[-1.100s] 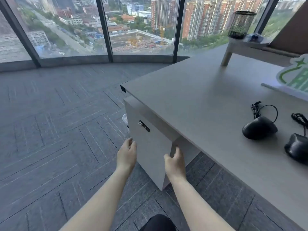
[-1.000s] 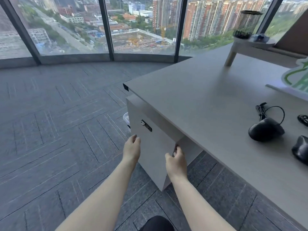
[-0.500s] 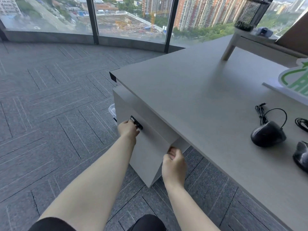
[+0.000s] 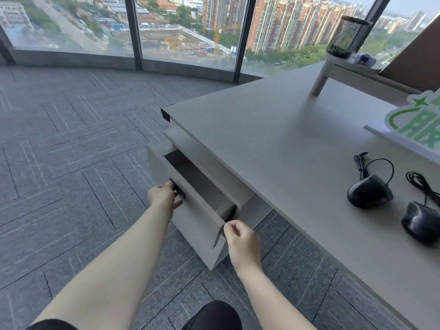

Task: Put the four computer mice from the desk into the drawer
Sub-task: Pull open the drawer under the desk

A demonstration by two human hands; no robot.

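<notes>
A grey drawer (image 4: 195,222) under the desk's left corner stands partly pulled out, its dark inside showing. My left hand (image 4: 163,196) grips the black handle (image 4: 177,188) on the drawer front. My right hand (image 4: 240,239) pinches the near corner edge of the drawer front. Two black wired mice lie on the desk (image 4: 273,148) at the right: one (image 4: 369,191) farther back, one (image 4: 422,222) nearer the frame edge. Any other mice are out of view.
A white riser shelf (image 4: 333,67) at the back of the desk carries a black mesh pen cup (image 4: 346,36). A green and white sign (image 4: 414,120) lies at the right edge. Grey carpet floor spreads to the left, with windows behind.
The drawer has slid out from shut to partly open. My left hand went up to the handle, and my right hand moved back with the drawer's near corner.
</notes>
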